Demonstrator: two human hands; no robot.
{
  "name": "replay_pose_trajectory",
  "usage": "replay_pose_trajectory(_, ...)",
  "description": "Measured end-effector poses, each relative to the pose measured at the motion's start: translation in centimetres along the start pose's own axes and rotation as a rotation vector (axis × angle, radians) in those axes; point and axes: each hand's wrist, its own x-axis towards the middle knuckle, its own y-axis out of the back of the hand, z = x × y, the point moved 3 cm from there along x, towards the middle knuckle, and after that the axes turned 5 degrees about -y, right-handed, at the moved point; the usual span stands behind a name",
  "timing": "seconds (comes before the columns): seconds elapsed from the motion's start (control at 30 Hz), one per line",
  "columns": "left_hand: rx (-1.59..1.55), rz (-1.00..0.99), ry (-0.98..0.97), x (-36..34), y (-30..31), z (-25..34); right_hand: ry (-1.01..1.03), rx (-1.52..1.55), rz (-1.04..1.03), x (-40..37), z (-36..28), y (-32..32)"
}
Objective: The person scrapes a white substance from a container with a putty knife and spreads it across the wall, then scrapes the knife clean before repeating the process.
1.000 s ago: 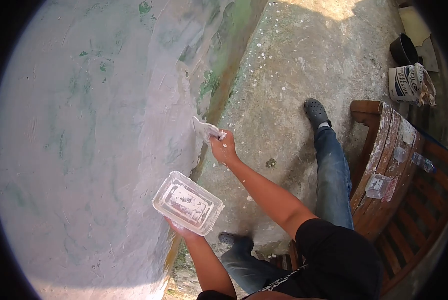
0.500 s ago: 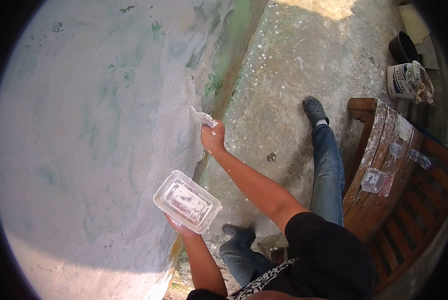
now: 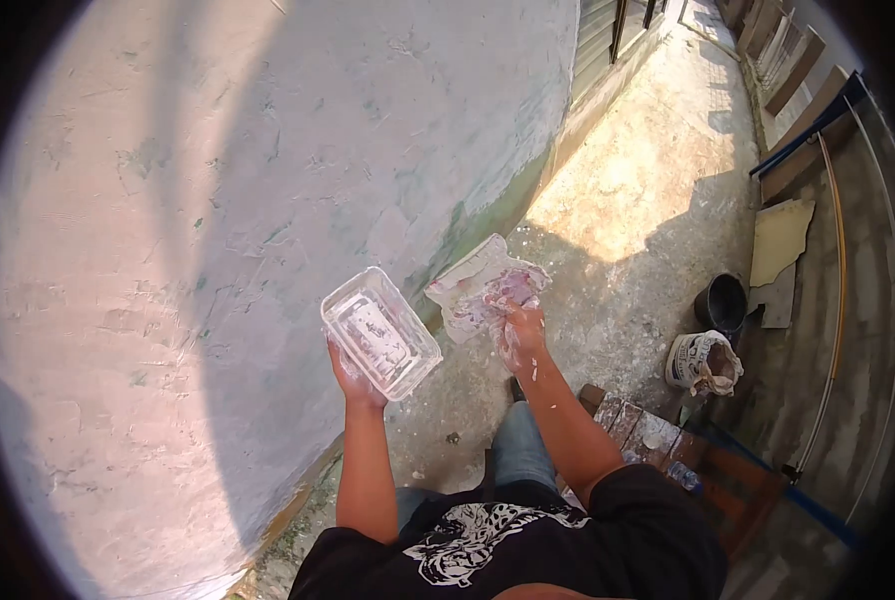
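My left hand (image 3: pixel 353 378) is closed around the lower left side of a clear plastic container (image 3: pixel 400 314), which is tilted so its inside faces me. White putty is smeared over the container's bottom. Just right of it, my right hand (image 3: pixel 523 330) grips a putty knife (image 3: pixel 471 272) whose broad blade is coated with white putty; its handle is hidden by the fingers. Putty also sticks to that hand's fingers and wrist. A small gap separates the blade from the container. Behind both stands the pale, patchy plastered wall (image 3: pixel 318 180), with greenish spots showing through.
A concrete walkway (image 3: pixel 608 290) runs along the wall's foot, sunlit farther off. At right stand a white putty bucket (image 3: pixel 690 362) and a black bucket (image 3: pixel 723 303). Near my right elbow is a paint-spattered wooden bench (image 3: pixel 656 432) with a plastic bottle (image 3: pixel 683 475).
My right hand has drawn the putty knife off the lower wall and brought it beside the container, blade face showing. My view has turned toward the walkway's far end.
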Motion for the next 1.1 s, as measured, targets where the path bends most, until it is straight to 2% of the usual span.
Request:
replay_pose_trajectory(0.1,-0.042,-0.076,-0.026,1.0,-10.7,-0.1,0.105,-0.049,-0.034,-1.5,-7.4,-5.7)
replay_pose_trajectory(0.13,-0.077,-0.091,-0.063,0.1,-11.5,0.7,0.109,-0.081,-0.076,-3.3,-7.8,-7.3)
replay_pose_trajectory(0.2,-0.094,-0.124,-0.032,0.2,-15.5,1.5,0.085,-0.244,0.064,-5.1,-11.1,-10.4)
replay_pose_trajectory(0.23,-0.146,-0.128,-0.037,0.4,-16.1,2.2,0.087,-0.258,0.035,-5.6,-11.9,-11.9)
replay_pose_trajectory(0.3,-0.152,-0.168,-0.084,0.2,-18.2,3.4,0.198,-0.261,0.061,-6.6,-13.7,-13.4)
replay_pose_trajectory(0.33,-0.147,-0.196,-0.102,0.1,-18.8,4.0,0.196,-0.263,0.047,-6.0,-13.8,-12.8)
replay_pose_trajectory(0.4,-0.168,-0.220,-0.136,0.1,-19.4,4.8,0.338,-0.353,-0.058,-4.8,-14.0,-11.8)
replay_pose_trajectory(0.43,-0.190,-0.245,-0.159,0.0,-19.7,5.1,0.358,-0.290,-0.099,-4.9,-13.9,-12.0)
replay_pose_trajectory(0.67,-0.105,-0.248,-0.266,-0.4,-21.6,5.8,0.392,-0.389,-0.249,-6.3,-13.8,-15.3)
replay_pose_trajectory(0.73,-0.132,-0.311,-0.255,-0.3,-22.0,5.4,0.438,-0.496,-0.270,-6.5,-14.0,-15.3)
replay_pose_trajectory(0.8,-0.137,-0.279,-0.256,-0.3,-21.8,5.2,0.462,-0.548,-0.308,-7.0,-13.8,-15.4)
replay_pose_trajectory(0.87,-0.134,-0.247,-0.251,-0.4,-22.6,4.7,0.678,-0.777,-0.362,-7.5,-14.3,-16.0)
replay_pose_trajectory(0.93,-0.153,-0.314,-0.199,-0.6,-23.8,4.3,0.677,-0.807,-0.349,-7.1,-14.4,-15.8)
replay_pose_trajectory(1.0,-0.135,-0.310,-0.202,-0.2,-24.7,4.1,0.881,-0.794,-0.427,-7.2,-14.6,-16.2)
replay_pose_trajectory(1.1,-0.111,-0.340,-0.199,0.1,-26.0,3.7,0.895,-0.849,-0.387,-7.1,-15.0,-16.6)
